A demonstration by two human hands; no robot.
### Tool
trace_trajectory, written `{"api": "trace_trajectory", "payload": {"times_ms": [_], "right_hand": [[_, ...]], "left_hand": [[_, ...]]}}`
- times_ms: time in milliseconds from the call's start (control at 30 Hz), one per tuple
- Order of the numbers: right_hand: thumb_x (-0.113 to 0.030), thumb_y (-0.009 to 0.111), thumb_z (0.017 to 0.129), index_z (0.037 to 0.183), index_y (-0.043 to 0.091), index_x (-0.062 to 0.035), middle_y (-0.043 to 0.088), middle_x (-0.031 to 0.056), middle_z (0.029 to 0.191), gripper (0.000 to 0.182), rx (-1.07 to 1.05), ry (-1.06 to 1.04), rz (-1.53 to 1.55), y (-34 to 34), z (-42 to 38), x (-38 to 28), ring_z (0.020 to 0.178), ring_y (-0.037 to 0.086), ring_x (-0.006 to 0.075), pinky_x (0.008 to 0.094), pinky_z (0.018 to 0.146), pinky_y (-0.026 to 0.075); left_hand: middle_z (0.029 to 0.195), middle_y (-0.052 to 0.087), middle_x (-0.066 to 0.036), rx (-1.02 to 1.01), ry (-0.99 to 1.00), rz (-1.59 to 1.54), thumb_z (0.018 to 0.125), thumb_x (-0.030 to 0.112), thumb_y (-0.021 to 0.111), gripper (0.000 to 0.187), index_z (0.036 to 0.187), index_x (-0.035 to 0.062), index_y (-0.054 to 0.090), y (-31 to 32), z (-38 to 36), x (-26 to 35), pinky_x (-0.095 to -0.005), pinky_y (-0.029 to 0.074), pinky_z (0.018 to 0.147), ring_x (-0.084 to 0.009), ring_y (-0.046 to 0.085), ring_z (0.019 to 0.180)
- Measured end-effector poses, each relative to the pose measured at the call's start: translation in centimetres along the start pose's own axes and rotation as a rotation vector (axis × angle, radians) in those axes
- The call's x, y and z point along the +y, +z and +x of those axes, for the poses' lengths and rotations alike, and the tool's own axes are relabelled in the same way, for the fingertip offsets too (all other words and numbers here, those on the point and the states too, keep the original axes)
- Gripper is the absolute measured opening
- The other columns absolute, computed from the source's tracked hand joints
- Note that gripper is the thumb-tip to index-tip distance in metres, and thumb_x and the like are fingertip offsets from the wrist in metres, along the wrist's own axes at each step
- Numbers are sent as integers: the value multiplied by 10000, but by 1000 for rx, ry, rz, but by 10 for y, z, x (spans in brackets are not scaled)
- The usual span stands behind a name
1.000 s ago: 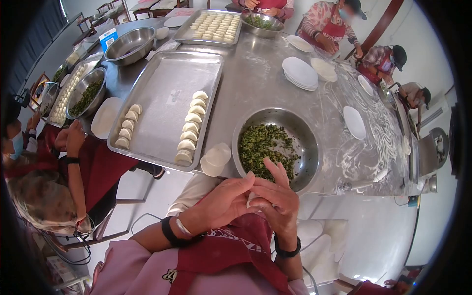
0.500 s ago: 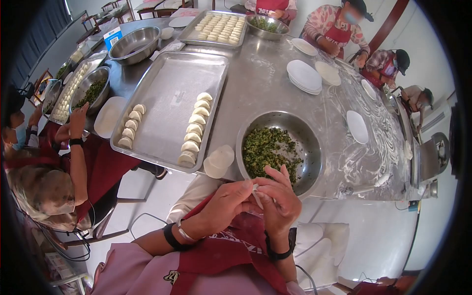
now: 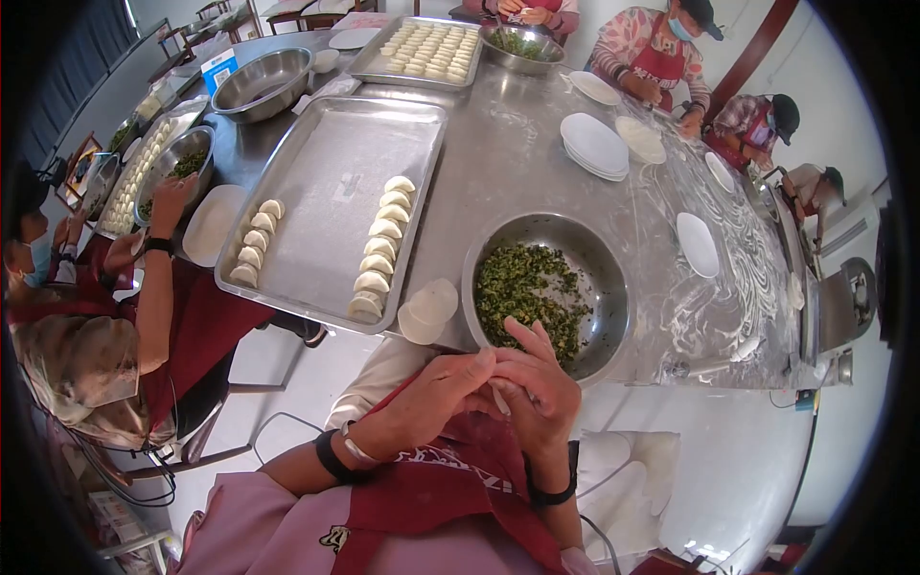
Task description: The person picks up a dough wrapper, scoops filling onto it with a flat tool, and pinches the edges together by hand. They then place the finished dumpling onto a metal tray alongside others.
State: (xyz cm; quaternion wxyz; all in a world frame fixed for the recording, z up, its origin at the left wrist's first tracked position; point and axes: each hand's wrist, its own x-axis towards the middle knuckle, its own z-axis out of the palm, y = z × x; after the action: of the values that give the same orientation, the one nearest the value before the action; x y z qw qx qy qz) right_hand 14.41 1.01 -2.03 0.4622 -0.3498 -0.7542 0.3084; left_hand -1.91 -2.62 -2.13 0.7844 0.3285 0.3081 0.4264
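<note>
My left hand [image 3: 433, 401] and my right hand [image 3: 539, 395] meet at the table's front edge, both closed on one dumpling [image 3: 500, 401]. Only a thin white edge of it shows between the fingers; the rest is hidden. Just beyond is a steel bowl [image 3: 613, 331] with chopped green filling [image 3: 522, 287], and the raised fingers of my right hand overlap its near rim. A few round dough wrappers [image 3: 428, 309] lie left of the bowl. Further left, a metal tray [image 3: 331, 182] holds two rows of folded dumplings [image 3: 380, 246].
A co-worker [image 3: 91, 355] sits at left, one hand at another filling bowl [image 3: 196, 144]. Farther back stand an empty steel bowl [image 3: 264, 86] and a full dumpling tray [image 3: 422, 53]. White plates [image 3: 594, 144] and a floured surface [image 3: 728, 278] lie right; other people work beyond.
My hands have shifted slightly, fingers pressing closer together, so less of the dumpling shows. The co-worker at left has moved a hand up and right, over the filling bowl.
</note>
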Motion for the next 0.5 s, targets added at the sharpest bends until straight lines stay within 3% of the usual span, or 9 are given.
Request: {"api": "trace_trajectory", "payload": {"times_ms": [233,333,433,500], "right_hand": [[-74,742,785,948,755,-80,743,83,1085,164,-80,-15,-22,-1,-3,5,1236,607,348,531,1110,380],[-81,757,769,987,753,-66,732,105,1126,219,-116,-34,-118,0,1,2,1289,564,356,516,1106,390],[-84,767,758,1014,750,-51,716,134,1173,259,95,193,125,5,1,-16,1337,517,367,491,1107,395],[-77,769,754,1054,739,-39,702,147,1205,304,104,187,130,3,-1,-16,1352,498,375,476,1108,397]], "left_hand": [[1196,629,-112,-10,-37,-28,1109,399,249,546,1329,-31,501,6,-1,7,-364,528,960,-191,636,1089],[1234,609,-111,7,-25,-178,1109,376,284,515,1351,-29,488,-3,4,-6,-369,521,972,-198,629,1098],[1273,579,-110,40,62,-314,1106,350,325,476,1344,-28,490,-1,5,-9,-376,517,980,-209,619,1112],[1287,563,-107,0,70,-342,1104,336,338,451,1327,-24,495,0,2,-4,-386,513,987,-208,610,1121]]}}
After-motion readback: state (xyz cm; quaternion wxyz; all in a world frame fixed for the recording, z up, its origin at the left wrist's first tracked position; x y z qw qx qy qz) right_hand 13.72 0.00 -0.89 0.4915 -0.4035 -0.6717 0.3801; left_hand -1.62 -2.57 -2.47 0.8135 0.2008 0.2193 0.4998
